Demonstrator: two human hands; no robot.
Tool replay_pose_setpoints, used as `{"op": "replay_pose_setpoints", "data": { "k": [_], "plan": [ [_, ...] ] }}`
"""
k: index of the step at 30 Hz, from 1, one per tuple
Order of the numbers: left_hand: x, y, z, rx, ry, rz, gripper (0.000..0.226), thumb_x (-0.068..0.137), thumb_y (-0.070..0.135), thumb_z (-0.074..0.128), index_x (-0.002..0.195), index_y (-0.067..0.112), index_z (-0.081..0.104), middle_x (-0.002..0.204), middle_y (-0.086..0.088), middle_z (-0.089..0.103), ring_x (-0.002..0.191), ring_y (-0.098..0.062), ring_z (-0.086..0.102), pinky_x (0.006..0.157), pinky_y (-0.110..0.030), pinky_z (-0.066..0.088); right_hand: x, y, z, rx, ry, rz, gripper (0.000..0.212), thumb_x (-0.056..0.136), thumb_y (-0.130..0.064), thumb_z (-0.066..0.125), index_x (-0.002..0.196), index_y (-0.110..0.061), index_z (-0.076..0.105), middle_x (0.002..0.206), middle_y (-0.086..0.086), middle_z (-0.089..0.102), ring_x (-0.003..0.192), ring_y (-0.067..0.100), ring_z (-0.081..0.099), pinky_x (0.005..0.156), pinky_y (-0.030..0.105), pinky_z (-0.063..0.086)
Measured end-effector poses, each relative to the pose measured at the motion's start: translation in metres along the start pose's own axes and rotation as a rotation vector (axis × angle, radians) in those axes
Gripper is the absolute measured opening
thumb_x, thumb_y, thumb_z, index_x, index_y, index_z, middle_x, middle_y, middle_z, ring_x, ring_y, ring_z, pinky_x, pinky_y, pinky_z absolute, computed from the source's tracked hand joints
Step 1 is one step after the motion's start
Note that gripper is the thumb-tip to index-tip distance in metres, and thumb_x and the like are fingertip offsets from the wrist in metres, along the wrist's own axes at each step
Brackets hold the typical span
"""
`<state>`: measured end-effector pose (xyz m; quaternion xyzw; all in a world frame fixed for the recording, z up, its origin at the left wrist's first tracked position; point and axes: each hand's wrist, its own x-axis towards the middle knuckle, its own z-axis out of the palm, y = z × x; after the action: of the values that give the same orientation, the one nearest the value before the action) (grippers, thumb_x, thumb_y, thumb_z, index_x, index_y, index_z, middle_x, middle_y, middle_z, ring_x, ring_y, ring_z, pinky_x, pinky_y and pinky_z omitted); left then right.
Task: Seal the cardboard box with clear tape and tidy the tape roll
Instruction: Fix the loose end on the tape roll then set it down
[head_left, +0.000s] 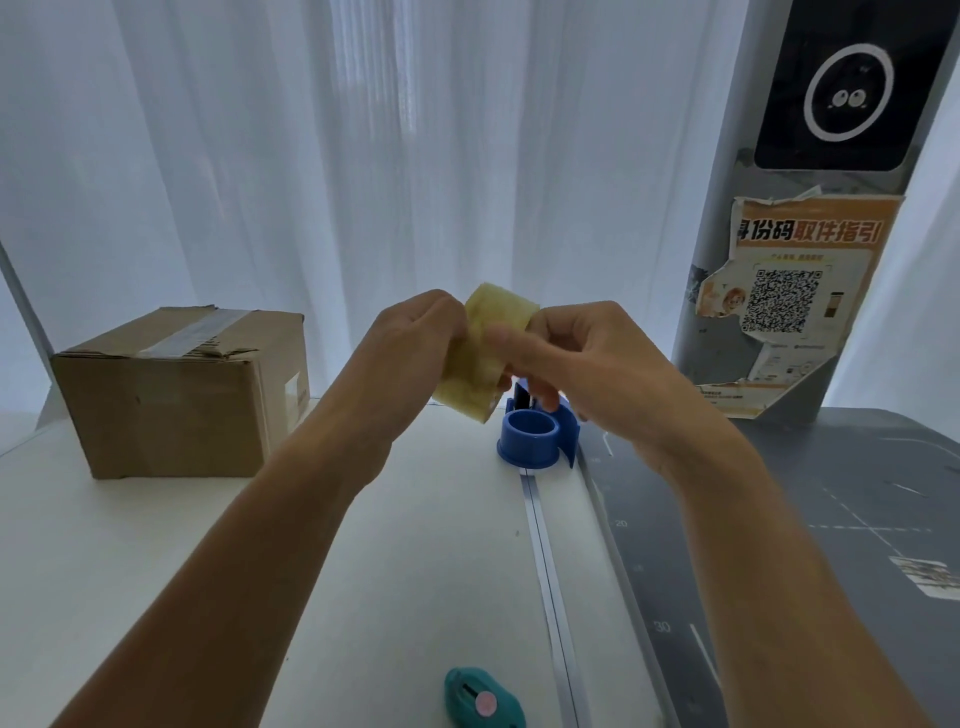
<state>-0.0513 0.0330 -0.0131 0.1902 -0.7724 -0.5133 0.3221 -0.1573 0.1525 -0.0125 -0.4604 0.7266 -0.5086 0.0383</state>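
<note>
Closest to me, a teal cutter (483, 699) lies on the white table (156, 571). Above the table, I see both hands gripping the tape roll (485, 353). The left hand (415, 338) curls round its left side and the right hand (576, 358) pinches its right. The roll is yellowish and translucent. It stands on edge, tilted, with its band running from upper right to lower left. Just below it sits the blue dispenser (535, 436). Further left, the cardboard box (182, 389) carries a tape strip along its top seam, running away from me.
</note>
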Motion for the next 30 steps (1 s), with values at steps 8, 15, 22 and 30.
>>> {"op": "replay_pose_setpoints", "data": {
  "k": [8, 15, 22, 30],
  "plan": [
    [-0.001, -0.002, -0.005, 0.067, -0.09, 0.038, 0.026, 0.095, 0.016, 0.037, 0.075, 0.01, 0.052, 0.07, -0.001, 0.053, 0.071, -0.019, 0.049, 0.069, -0.035, 0.038, 0.006, 0.007, -0.001, 0.125, -0.019, 0.14, 0.039, 0.087, -0.053, 0.059, 0.118, -0.031, 0.048, 0.098, 0.001, 0.066, 0.069, 0.01, 0.074, 0.057, 0.018, 0.057],
    [-0.007, -0.002, -0.002, -0.013, -0.235, -0.023, 0.055, 0.076, 0.038, 0.036, 0.114, 0.008, 0.061, 0.108, -0.02, 0.069, 0.102, -0.038, 0.064, 0.105, -0.058, 0.043, 0.006, 0.012, -0.004, 0.11, 0.041, 0.049, 0.029, 0.084, -0.052, 0.065, 0.105, -0.031, 0.068, 0.109, -0.012, 0.067, 0.083, 0.006, 0.073, 0.077, 0.024, 0.055],
    [-0.009, -0.002, 0.002, 0.004, -0.206, 0.016, 0.05, 0.074, 0.039, 0.031, 0.106, 0.018, 0.062, 0.105, -0.009, 0.068, 0.094, -0.02, 0.061, 0.099, -0.047, 0.047, 0.004, 0.011, -0.008, 0.085, 0.085, 0.003, 0.028, 0.082, -0.049, 0.069, 0.103, -0.03, 0.07, 0.104, -0.013, 0.072, 0.086, 0.007, 0.071, 0.084, 0.032, 0.058],
    [-0.01, -0.003, 0.0, 0.008, -0.233, 0.041, 0.045, 0.075, 0.037, 0.031, 0.104, 0.023, 0.062, 0.099, -0.002, 0.066, 0.09, -0.016, 0.06, 0.097, -0.045, 0.046, 0.006, 0.013, -0.007, 0.064, 0.09, -0.003, 0.03, 0.081, -0.049, 0.068, 0.104, -0.03, 0.068, 0.103, -0.015, 0.07, 0.085, 0.005, 0.07, 0.079, 0.026, 0.056]
  ]
}}
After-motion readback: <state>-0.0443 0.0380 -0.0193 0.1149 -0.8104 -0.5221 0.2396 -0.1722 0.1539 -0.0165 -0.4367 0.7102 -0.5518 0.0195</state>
